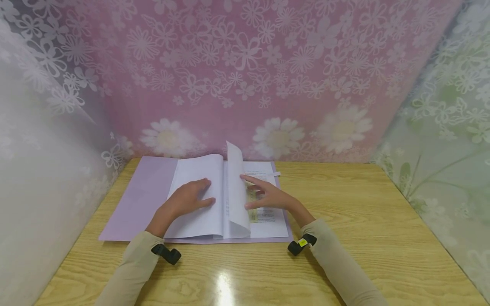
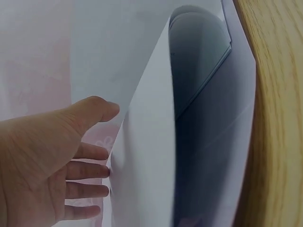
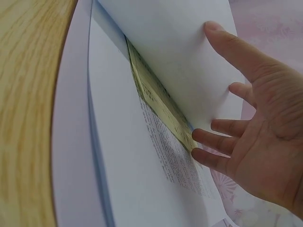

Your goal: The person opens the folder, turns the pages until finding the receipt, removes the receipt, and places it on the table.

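A lilac folder (image 1: 139,193) lies open on the table with white sheets inside. One sheet (image 1: 236,199) stands up and curls near the middle. My right hand (image 1: 272,197) is at its right side, fingers spread and fairly straight, fingertips touching the sheet. Beneath it lies a printed page (image 1: 269,229), with a yellowish printed slip (image 3: 158,101) on it, partly covered by the raised sheet. Over the white pages (image 1: 197,168) turned to the left is my left hand (image 1: 185,199), its fingers loosely extended and gripping nothing.
The wood-grain table (image 1: 344,204) extends to the right and in front of the folder. Flower-patterned cloth (image 1: 245,85) hangs behind and at both sides. A small white tab (image 1: 277,174) sticks out at the folder's right edge. Each wrist wears a black strap (image 1: 166,253).
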### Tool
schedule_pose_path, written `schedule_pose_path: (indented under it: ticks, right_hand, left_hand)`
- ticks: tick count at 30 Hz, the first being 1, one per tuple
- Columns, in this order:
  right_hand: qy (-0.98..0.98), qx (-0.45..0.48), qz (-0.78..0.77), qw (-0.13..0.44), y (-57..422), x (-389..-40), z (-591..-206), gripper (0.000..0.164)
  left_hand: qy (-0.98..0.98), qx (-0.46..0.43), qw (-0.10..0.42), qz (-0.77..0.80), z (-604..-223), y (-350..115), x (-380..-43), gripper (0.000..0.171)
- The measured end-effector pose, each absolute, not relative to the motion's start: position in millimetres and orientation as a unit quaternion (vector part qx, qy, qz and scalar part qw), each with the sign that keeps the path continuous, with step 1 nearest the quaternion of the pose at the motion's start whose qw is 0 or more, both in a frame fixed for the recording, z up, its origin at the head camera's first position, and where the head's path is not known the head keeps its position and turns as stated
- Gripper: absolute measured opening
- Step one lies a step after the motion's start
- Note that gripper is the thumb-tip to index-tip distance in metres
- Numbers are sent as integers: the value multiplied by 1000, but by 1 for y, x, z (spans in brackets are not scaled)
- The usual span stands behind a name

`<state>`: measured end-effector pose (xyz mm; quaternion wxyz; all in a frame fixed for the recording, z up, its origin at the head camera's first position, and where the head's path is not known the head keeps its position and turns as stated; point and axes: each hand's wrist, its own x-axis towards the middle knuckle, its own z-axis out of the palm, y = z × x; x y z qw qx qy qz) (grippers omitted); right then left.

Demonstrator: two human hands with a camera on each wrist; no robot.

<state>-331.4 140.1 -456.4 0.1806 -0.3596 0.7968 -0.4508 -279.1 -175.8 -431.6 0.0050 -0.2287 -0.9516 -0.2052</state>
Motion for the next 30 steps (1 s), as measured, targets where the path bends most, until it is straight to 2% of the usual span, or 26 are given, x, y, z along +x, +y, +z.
schedule_pose_path:
  ticks: [8,18,22,30]
  right_hand:
    - [799,-357,-448,184,139,-329,-455,90]
    - [810,-344,-438,184,136,-326,-459,89]
    - [814,-343,-433,180,133,-325,-460,88]
    - [815,-343,-432,176,127,-321,-460,88]
  left_hand:
    - [-941,-225,79,-239,-432,-174,-280,55]
    - [-918,-254,152,-263,-432,-161,-276,51]
    - [-915,-271,147,-259,-431,-154,-274,51]
    - [-918,-280,97,-264,-428,-147,-268,53]
